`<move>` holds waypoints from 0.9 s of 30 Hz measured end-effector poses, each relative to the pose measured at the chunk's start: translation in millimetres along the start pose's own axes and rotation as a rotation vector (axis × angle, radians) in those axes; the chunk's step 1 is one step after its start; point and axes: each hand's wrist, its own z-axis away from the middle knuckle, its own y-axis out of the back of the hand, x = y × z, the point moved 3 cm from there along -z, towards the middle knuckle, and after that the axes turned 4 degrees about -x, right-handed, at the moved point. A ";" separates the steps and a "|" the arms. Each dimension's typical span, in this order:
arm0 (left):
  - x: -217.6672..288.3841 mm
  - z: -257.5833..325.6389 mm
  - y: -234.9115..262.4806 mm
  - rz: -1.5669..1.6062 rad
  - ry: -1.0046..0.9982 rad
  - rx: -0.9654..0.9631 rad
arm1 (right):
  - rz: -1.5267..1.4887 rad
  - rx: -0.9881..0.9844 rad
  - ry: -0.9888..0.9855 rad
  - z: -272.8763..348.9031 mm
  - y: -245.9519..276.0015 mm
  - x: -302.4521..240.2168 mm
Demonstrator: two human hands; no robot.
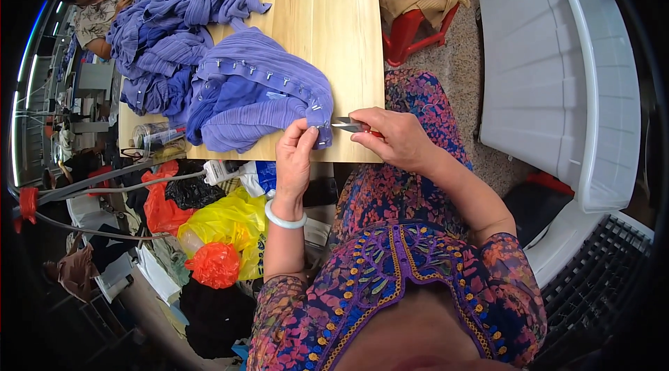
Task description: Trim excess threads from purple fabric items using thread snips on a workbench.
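A blue-violet ribbed garment (pixel 268 57) lies bunched near the front edge of the table. A row of small pale fasteners or stitches runs along its band; I cannot tell which. My left hand (pixel 295 158) pinches the band's near end between thumb and fingers. From the right, my right hand (pixel 401 139) grips a pair of thread snips (pixel 344 125) with dark blades and a bit of red at the handle. The blade tips point left and sit right beside the band's edge. Whether they touch the cloth cannot be made out.
More violet garments (pixel 174 15) are heaped on the wooden table (pixel 320 15) at the far left. A clear jar (pixel 146 136) stands by its left edge. Plastic bags (pixel 233 221) lie below left. A red stool (pixel 411 33) with tan cloth and a large white bin (pixel 536 71) stand right. Another person (pixel 104 1) sits far left.
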 end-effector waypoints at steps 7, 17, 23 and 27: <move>2.7 1.9 1.2 -0.174 -0.042 -0.050 | 0.025 -0.058 0.025 -4.4 -2.4 -0.8; 2.2 -0.2 8.6 -0.208 0.046 -0.157 | 0.081 -0.188 0.098 -10.2 2.5 -3.1; 4.5 -0.3 8.0 -0.200 0.092 -0.194 | 0.054 -0.195 0.141 -11.1 -1.5 2.2; -1.1 -1.0 10.8 -0.118 0.144 -0.215 | 0.049 -0.213 0.165 -12.6 -2.5 1.5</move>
